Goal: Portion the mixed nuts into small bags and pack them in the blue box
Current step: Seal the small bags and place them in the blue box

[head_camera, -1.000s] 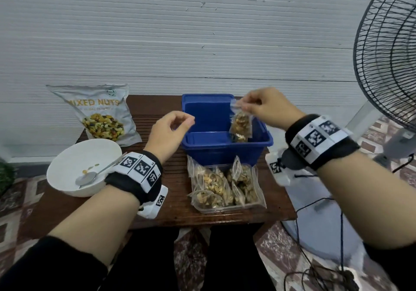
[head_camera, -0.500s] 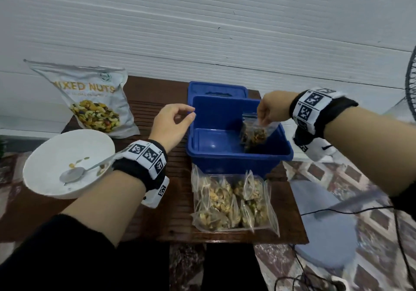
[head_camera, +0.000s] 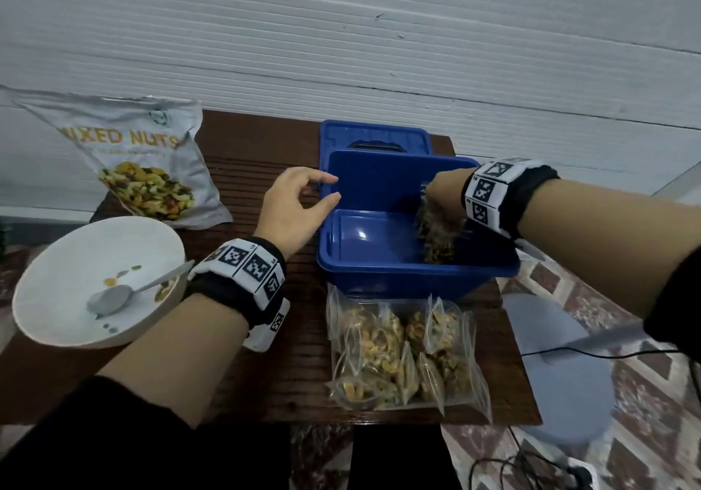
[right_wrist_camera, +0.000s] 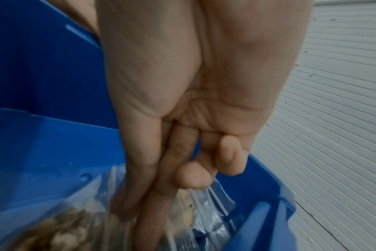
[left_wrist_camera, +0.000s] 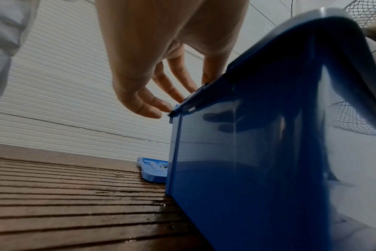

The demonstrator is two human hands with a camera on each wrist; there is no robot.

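Clear plastic marks the nearest thing: a pile of filled small bags (head_camera: pixel 402 356) lying together at the front edge of the brown slatted surface (head_camera: pixel 242 186), just in front of the blue box (head_camera: pixel 379 269). None of that pile has been packed yet. To the left sits a white bowl (head_camera: pixel 57 300) with a spoon (head_camera: pixel 113 296) and only a few loose nuts in it, so the portioning looks almost finished.

Farther in, the left hand (head_camera: pixel 299 205) hovers at the box's left rim, fingers loosely curved and holding nothing; the wrist view shows the fingertips (left_wrist_camera: pixel 159 108) at the rim's corner, though actual contact is hard to confirm. The right hand (head_camera: pixel 444 197) reaches down inside the box at its right side, thumb and fingers pinching the top of one bag of nuts (head_camera: pixel 436 239), which hangs low against the right wall. The floor of the box otherwise shows bare, so this appears to be the first bag going in.

Behind the box lies its blue lid (head_camera: pixel 375 140), and the big mixed nuts packet (head_camera: pixel 125 159) leans at the back left.
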